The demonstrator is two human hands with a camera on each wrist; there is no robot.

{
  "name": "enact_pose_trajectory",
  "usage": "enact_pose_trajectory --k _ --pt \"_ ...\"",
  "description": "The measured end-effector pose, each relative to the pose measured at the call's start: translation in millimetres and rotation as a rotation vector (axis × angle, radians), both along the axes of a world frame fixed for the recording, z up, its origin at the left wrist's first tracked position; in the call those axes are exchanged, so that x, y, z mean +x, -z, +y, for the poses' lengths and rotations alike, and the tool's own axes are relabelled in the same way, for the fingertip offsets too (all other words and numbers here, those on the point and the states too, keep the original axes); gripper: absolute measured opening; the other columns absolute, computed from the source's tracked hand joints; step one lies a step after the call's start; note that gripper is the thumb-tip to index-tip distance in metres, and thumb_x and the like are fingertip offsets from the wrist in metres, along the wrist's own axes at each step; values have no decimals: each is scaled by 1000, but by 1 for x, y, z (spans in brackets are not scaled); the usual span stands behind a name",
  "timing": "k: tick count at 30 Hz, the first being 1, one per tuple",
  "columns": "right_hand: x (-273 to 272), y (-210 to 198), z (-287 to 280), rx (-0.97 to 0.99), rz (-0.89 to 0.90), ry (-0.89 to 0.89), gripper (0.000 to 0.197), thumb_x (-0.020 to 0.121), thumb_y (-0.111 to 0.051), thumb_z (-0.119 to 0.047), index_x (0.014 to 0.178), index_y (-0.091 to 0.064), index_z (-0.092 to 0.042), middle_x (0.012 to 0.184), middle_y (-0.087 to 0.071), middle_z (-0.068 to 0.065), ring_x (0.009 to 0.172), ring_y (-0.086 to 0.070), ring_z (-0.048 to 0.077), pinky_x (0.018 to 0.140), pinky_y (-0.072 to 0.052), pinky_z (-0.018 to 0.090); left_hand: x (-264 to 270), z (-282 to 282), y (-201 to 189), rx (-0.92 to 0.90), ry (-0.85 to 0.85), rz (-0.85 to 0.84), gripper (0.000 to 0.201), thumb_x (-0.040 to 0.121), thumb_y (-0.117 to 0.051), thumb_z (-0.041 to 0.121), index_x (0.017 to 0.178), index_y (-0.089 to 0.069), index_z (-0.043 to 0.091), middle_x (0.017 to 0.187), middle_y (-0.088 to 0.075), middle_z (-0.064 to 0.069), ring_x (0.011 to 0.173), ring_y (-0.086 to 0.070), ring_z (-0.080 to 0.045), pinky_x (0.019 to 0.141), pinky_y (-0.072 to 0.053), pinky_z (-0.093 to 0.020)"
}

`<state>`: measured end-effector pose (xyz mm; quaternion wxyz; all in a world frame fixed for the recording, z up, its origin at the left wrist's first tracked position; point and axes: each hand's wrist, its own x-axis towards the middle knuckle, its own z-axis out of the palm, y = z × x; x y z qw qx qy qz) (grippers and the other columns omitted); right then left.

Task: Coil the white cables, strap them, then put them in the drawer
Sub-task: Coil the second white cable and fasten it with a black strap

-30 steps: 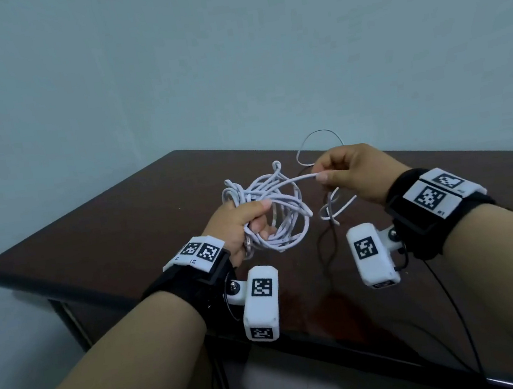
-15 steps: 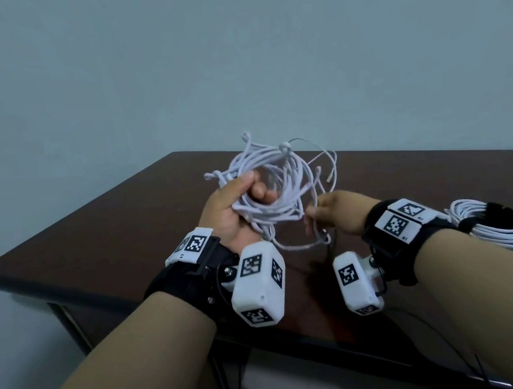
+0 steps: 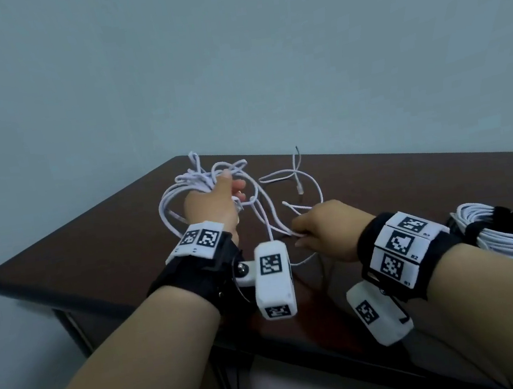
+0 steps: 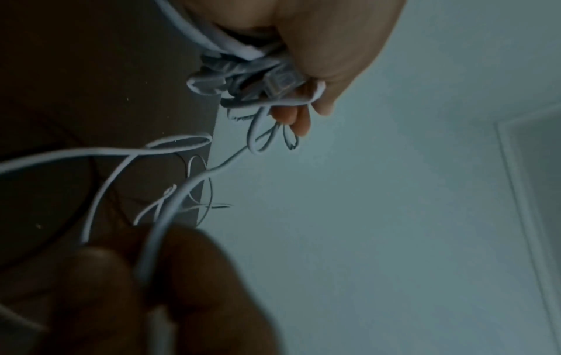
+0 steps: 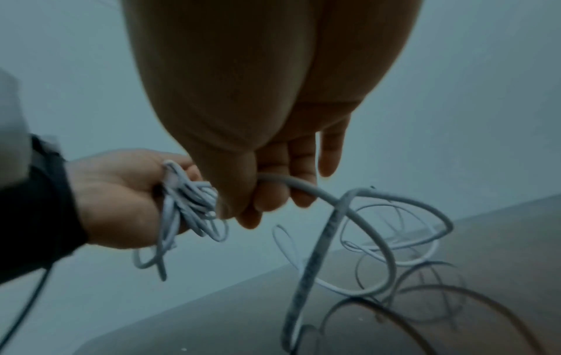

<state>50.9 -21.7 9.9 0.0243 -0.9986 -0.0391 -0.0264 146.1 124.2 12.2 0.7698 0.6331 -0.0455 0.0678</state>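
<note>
I see the left hand (image 3: 213, 200), centre-left of the head view, clenched round a loose bunch of the white cable (image 3: 182, 184) held above the dark wooden table (image 3: 92, 248), while the right hand (image 3: 325, 231) at centre pinches a single strand of the same cable between thumb and fingers (image 5: 273, 192), its free loops sprawling over the tabletop beyond. At the right edge I see a second coil (image 3: 509, 239) lying on the table, already bound by a black strap (image 3: 509, 219), partly hidden behind the right wrist band (image 3: 399, 250); the white camera box (image 3: 273, 280) on the left wrist blocks part of the strand between the hands
</note>
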Motion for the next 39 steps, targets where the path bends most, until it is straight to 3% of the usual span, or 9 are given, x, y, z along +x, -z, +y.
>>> enact_pose_trajectory --k 7,12,17,19,22,24,29,33,39 --pt "-3 -23 17 5 -101 -210 18 93 -50 -29 97 -63 -18 78 -51 -6 86 -51 19 74 -37 26 -11 -5 18 356 214 -194 20 88 -63 21 72 -72 14 63 -67 5 50 -60 0 54 -52 -17" --pt "-7 -33 19 256 -82 -199 15 92 -55 -25 100 -68 -26 85 -62 -15 75 -51 1 76 -36 18 -18 0 19 564 353 -262 27 92 -56 36 75 -63 16 51 -58 8 38 -51 2 41 -37 -11" --pt "-4 -34 10 464 -210 -108 21 80 -70 -28 66 -57 -20 58 -53 -11 54 -47 2 58 -37 16 -18 4 28 344 755 -303 80 55 -60 82 73 -67 4 52 -62 0 54 -61 -15 66 -48 -30" --pt "0 -33 5 489 -284 -39 34 72 -77 -30 59 -48 -19 54 -45 -7 49 -37 6 54 -33 22 -15 1 32 295 820 -255 61 47 -86 54 80 -67 7 55 -62 1 55 -60 -15 64 -48 -33" --pt "3 -32 -6 541 -310 30 35 70 -79 -29 59 -47 -20 50 -44 -8 44 -38 6 49 -32 19 -11 1 35 300 733 -241 20 58 -75 20 76 -69 18 54 -61 2 52 -56 -17 62 -46 -33" --pt "3 -31 -18 494 -297 80 30 75 -75 -26 63 -48 -21 53 -47 -8 44 -43 3 50 -35 19 -10 4 35 248 613 -228 3 63 -68 18 63 -68 16 48 -58 0 47 -53 -18 61 -42 -33" --pt "-1 -24 -46 384 -354 222 16 82 -68 -24 77 -52 -23 65 -54 -9 59 -49 8 55 -36 19 -9 10 29 25 556 -153 39 76 -62 14 39 -50 11 38 -48 -1 44 -51 -16 70 -47 -33" --pt "-1 -15 -53 239 -340 299 9 87 -60 -30 88 -54 -23 71 -56 -10 74 -54 18 73 -39 26 -11 8 24 -174 637 34 31 91 -48 3 60 -49 5 36 -41 1 38 -49 -15 46 -43 -23" --pt "9 -4 -43 46 -345 411 13 97 -33 -29 90 -39 -21 67 -55 -2 71 -48 28 84 -29 36 -24 3 15 -382 1050 191 21 57 -79 21 64 -62 10 35 -42 6 36 -48 -12 47 -36 -20"
